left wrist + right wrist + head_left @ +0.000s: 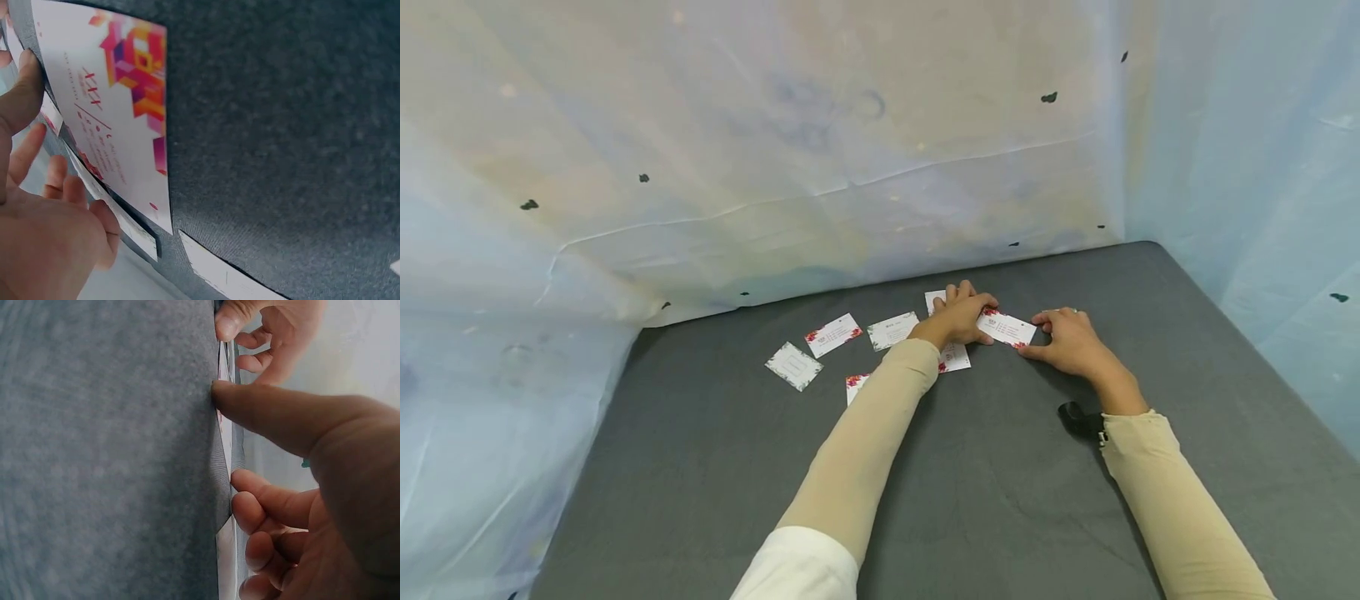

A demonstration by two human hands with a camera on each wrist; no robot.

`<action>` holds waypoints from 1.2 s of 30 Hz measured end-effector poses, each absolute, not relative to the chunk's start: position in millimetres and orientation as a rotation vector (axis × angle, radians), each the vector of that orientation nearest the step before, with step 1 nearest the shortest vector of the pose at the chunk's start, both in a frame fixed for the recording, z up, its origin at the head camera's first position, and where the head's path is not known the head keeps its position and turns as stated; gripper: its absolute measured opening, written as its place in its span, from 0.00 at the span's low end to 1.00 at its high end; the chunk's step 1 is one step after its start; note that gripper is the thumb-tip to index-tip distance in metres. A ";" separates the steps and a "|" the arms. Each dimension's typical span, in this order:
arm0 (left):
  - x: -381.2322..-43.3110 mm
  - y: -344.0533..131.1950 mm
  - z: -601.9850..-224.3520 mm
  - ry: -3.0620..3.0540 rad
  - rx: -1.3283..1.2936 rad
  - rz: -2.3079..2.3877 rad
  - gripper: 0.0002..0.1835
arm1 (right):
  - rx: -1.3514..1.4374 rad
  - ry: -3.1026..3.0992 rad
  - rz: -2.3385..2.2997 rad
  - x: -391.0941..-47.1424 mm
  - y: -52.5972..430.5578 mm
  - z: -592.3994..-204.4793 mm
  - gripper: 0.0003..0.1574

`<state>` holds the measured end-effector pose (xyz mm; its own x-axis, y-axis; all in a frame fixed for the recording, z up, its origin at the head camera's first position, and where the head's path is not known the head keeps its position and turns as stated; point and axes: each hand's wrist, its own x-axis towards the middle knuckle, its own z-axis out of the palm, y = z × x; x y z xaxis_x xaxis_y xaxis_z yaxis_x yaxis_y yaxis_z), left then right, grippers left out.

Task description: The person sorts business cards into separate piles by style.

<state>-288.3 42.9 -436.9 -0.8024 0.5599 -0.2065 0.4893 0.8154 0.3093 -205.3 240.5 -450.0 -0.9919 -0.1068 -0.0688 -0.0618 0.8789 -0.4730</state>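
Note:
A white business card (1006, 327) with red floral corners lies between my two hands on the grey table. My left hand (958, 319) holds its left end, thumb at the near corner and a finger at the far one. At the right end, my right hand (1070, 343) grips the two corners between thumb and index finger. The right wrist view shows that card (225, 437) nearly edge-on. Beneath the left hand another card (955, 358) shows partly, and one more (931, 300) peeks out beyond it. A printed card (119, 125) looms close in the left wrist view.
Left of the left hand lie a leaf-bordered card (892, 331), a red floral card (833, 335) and a pale card (793, 367). The left forearm partly covers a card (855, 386). A black device (1078, 419) sits at the right wrist. Fabric walls rise behind the table (700, 467).

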 end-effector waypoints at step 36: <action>-294.0 45.9 -447.6 2.752 0.916 0.375 0.29 | -0.228 2.919 -0.807 -204.7 245.0 -443.6 0.40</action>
